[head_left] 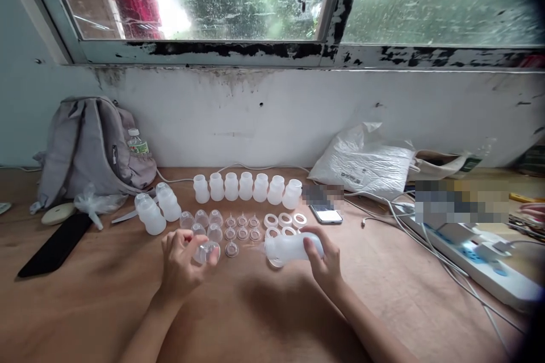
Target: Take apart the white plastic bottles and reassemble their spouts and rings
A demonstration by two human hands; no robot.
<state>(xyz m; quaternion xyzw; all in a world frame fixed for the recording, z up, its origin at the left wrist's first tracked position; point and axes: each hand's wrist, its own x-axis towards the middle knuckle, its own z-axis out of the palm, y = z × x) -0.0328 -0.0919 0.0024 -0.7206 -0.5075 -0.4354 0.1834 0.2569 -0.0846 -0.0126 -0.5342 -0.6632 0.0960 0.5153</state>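
Translucent plastic fills both hands above the wooden table (383, 295): the right hand (323, 261), fingers curled, grips a bottle (287, 247) lying sideways, while the left hand (181, 264) closes loosely around a clear domed cap (205, 252), forearms angled inward.

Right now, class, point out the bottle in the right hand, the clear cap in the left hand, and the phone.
bottle (286, 247), head view, middle of its body
clear cap (207, 251), head view, its dome
phone (326, 214), head view, its screen
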